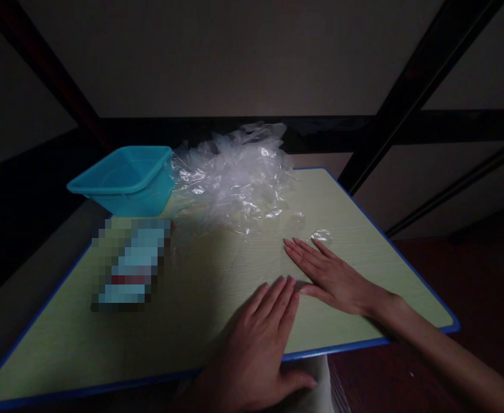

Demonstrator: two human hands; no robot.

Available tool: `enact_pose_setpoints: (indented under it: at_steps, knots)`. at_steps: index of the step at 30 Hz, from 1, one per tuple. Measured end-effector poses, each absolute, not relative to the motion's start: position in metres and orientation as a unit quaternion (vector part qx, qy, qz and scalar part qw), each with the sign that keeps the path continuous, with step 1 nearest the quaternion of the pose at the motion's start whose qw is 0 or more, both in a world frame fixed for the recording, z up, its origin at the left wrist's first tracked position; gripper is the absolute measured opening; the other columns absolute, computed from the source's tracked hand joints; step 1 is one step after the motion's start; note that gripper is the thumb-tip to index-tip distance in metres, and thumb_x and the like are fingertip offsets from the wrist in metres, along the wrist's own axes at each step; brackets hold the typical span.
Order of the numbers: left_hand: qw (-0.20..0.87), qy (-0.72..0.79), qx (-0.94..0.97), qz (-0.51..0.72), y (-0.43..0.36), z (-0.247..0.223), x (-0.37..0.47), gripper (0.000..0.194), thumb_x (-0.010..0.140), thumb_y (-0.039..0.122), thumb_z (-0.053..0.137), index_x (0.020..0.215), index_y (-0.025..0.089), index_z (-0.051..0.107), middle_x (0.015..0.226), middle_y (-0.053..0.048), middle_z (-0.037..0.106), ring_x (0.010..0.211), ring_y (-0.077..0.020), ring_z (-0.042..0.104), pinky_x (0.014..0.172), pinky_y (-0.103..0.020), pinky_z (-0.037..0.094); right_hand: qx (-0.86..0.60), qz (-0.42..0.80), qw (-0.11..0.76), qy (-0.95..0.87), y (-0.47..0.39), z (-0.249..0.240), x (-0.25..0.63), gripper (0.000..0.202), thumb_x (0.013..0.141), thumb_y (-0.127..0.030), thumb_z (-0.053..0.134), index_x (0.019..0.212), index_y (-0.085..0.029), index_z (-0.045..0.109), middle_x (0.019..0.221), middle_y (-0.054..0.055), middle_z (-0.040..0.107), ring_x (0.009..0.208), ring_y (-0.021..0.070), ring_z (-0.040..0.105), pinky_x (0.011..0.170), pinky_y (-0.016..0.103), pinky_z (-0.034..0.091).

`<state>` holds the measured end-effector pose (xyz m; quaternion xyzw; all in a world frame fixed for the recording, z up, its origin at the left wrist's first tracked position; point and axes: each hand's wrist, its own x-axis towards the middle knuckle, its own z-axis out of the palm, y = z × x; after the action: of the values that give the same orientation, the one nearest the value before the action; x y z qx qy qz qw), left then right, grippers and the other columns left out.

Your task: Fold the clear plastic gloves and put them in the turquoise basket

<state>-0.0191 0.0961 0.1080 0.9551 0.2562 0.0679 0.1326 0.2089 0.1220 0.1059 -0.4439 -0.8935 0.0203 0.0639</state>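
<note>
My right hand (340,281) lies flat on the pale, wood-grained table top (355,241), its fingers stretched out to the left. A small piece of clear plastic (321,235) shows just beyond its fingertips; how far it runs under the hand I cannot tell. My left hand (262,335) rests near the table's front edge, palm down, fingers extended and close to the right thumb. Neither hand grasps anything visible. Beyond both hands is a loose heap of crinkled clear plastic bags (238,178).
A turquoise plastic basin (148,192) stands at the back left, touching the plastic heap. In front of it lies a flat object, blurred by pixels (137,261). Blue edging (338,347) runs round the table. Behind it rises a panelled wall (234,63).
</note>
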Motion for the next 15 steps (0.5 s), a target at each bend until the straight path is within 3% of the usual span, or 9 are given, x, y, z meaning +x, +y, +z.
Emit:
enact_pose_setpoints:
  at_steps: [6, 9, 12, 15]
  knots:
    - [0.123, 0.253, 0.954, 0.106, 0.095, 0.116, -0.024, 0.092, 0.078, 0.066, 0.045, 0.144, 0.011, 0.014, 0.152, -0.014, 0.012, 0.139, -0.0285, 0.008, 0.111, -0.045, 0.022, -0.437, 0.040, 0.091, -0.894, 0.126, 0.112, 0.214, 0.072, 0.090, -0.055, 0.033, 0.146, -0.018, 0.006, 0.148, 0.014, 0.024, 0.135, 0.0294, 0.023, 0.105, 0.056, 0.026]
    - [0.104, 0.301, 0.934, 0.162, 0.099, 0.120, -0.035, 0.075, 0.085, 0.052, 0.048, 0.141, 0.011, 0.021, 0.150, -0.018, 0.019, 0.138, -0.0300, 0.015, 0.107, -0.047, 0.031, -0.435, 0.063, 0.127, -0.889, 0.140, 0.130, 0.215, 0.059, 0.092, -0.049, 0.035, 0.143, -0.021, 0.024, 0.147, 0.012, 0.030, 0.133, 0.0302, 0.029, 0.102, 0.058, 0.029]
    - [0.074, 0.375, 0.892, 0.242, 0.111, 0.117, -0.051, 0.049, 0.090, 0.030, 0.044, 0.135, 0.014, 0.031, 0.145, -0.017, 0.033, 0.135, -0.0277, 0.027, 0.103, -0.047, 0.037, -0.397, 0.082, 0.156, -0.901, 0.165, 0.152, 0.205, 0.036, 0.094, -0.034, 0.040, 0.125, -0.021, 0.051, 0.135, 0.010, 0.049, 0.123, 0.0230, 0.044, 0.101, 0.047, 0.035]
    - [0.054, 0.382, 0.882, 0.272, 0.124, 0.111, -0.063, 0.037, 0.090, 0.024, 0.043, 0.126, 0.016, 0.043, 0.137, -0.016, 0.045, 0.130, -0.0268, 0.037, 0.100, -0.048, 0.041, -0.346, 0.071, 0.171, -0.920, 0.195, 0.164, 0.184, 0.027, 0.093, -0.020, 0.039, 0.105, -0.017, 0.063, 0.110, 0.009, 0.062, 0.103, 0.0194, 0.056, 0.090, 0.038, 0.044]
